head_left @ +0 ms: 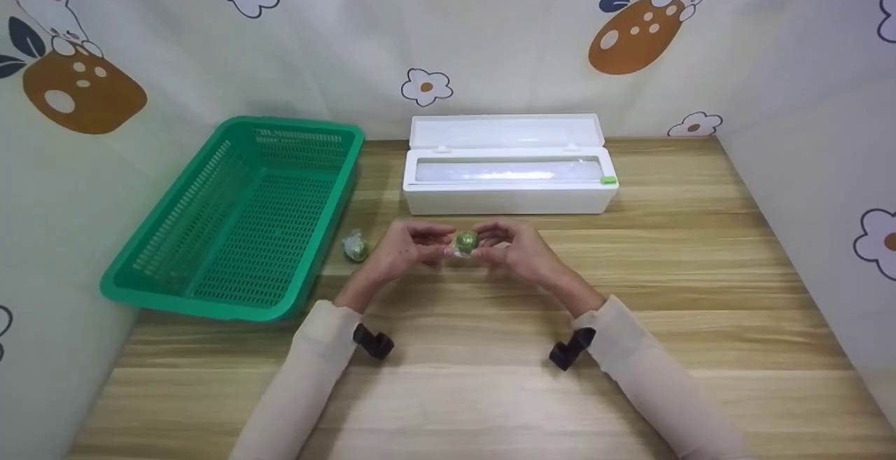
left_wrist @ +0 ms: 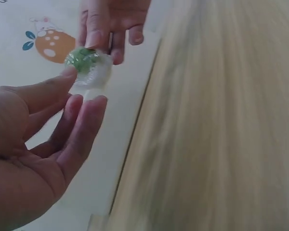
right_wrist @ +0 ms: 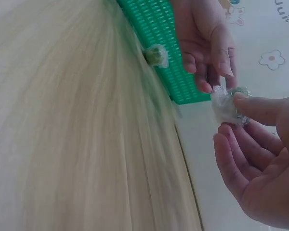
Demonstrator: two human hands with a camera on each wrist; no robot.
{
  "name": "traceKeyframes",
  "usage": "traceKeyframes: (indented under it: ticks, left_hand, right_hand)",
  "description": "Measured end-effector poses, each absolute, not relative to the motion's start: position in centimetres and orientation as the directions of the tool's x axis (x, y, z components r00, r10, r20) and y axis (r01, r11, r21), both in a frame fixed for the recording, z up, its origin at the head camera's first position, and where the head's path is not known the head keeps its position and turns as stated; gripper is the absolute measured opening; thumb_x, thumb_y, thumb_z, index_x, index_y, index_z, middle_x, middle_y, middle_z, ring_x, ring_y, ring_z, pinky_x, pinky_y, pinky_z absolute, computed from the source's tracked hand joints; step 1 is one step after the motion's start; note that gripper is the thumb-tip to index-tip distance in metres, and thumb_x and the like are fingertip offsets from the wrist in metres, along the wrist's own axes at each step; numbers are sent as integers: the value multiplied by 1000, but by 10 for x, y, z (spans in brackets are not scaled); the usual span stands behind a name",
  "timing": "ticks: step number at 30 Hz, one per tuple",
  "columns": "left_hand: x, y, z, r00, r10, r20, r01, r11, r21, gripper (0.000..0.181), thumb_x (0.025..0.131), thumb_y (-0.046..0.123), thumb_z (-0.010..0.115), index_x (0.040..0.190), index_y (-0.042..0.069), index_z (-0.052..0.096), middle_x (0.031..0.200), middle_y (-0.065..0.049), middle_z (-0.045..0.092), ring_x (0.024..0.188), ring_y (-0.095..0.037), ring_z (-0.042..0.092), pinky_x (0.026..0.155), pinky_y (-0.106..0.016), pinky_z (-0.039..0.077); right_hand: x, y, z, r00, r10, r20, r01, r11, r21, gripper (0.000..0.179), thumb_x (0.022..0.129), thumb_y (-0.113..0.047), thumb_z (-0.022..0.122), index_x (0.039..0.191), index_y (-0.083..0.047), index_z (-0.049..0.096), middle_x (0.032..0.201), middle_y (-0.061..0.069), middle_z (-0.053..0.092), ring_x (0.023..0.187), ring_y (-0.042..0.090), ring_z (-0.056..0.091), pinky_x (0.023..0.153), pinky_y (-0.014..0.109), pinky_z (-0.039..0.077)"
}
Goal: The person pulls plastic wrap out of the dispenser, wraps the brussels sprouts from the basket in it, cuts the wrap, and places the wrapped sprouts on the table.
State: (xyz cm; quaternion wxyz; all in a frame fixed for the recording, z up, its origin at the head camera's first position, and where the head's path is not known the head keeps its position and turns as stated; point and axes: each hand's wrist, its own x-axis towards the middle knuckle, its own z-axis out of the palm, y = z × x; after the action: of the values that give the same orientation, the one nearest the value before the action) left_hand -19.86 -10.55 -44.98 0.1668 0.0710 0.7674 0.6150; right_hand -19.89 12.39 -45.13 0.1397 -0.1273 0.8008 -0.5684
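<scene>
A small round green thing [head_left: 467, 241] with clear plastic film around it is held above the table, between the two hands. From the left, the left hand [head_left: 413, 250] pinches the film's edge, thumb against the bundle [left_wrist: 84, 61]. The right hand [head_left: 518, 250] holds the opposite side; in the right wrist view its thumb lies on the green surface [right_wrist: 241, 91]. Loose, crinkled film [right_wrist: 224, 107] bunches towards the left fingers. A second green thing wrapped in film [head_left: 355, 246] lies on the table beside the left hand. The exact kind of these green things cannot be told.
A green slotted basket [head_left: 301, 264] stands at the left. Behind the hands is a white box [head_left: 511, 201] with its lid raised and a roll of clear film [head_left: 511, 171] inside. A printed cloth [head_left: 336, 40] hangs around the wooden table [head_left: 700, 271].
</scene>
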Motion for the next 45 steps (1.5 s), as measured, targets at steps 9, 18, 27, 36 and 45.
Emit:
traceKeyframes:
  ticks: [9,18,27,36,45]
  left_hand:
    - [-182,-128,-464,-961,211,-180,-104,330,938,37,83,10,81,118,6,72,115,-17,74,84,-16,72,73,-33,62]
    - [-166,-152,-474,-960,198,-201,-128,328,936,34,89,11,76,120,-1,69,109,-20,74,82,-17,71,66,-31,62]
    - [-153,-166,-482,-987,57,-152,-125,330,936,30,90,9,74,117,-3,70,103,-19,74,74,-14,70,57,-25,58]
    - [-147,-173,-485,-988,-73,-133,-149,328,933,35,88,7,75,122,0,69,113,-22,72,81,-15,72,58,-27,60]
    - [-145,-178,-485,-971,-142,-193,-223,241,944,36,89,-1,72,123,-8,65,108,-24,73,75,-11,70,56,-23,58]
  right_hand:
    - [-199,93,-456,-892,-444,-84,-75,329,-941,36,84,-3,77,119,-2,68,112,14,72,96,19,67,79,32,60]
    - [-200,64,-462,-853,-509,-117,-98,375,-922,33,81,2,78,113,-4,73,101,15,74,79,13,66,67,27,58]
    - [-208,35,-462,-811,-581,-65,-220,406,-887,31,79,4,79,109,-2,74,101,15,76,91,31,72,78,29,59]
    - [-214,19,-463,-802,-588,-103,-196,422,-885,30,81,2,78,110,-2,74,106,15,76,92,29,72,72,20,55]
    - [-215,6,-469,-806,-581,-114,-154,392,-907,24,84,-3,78,108,-3,75,105,13,77,73,9,66,63,19,54]
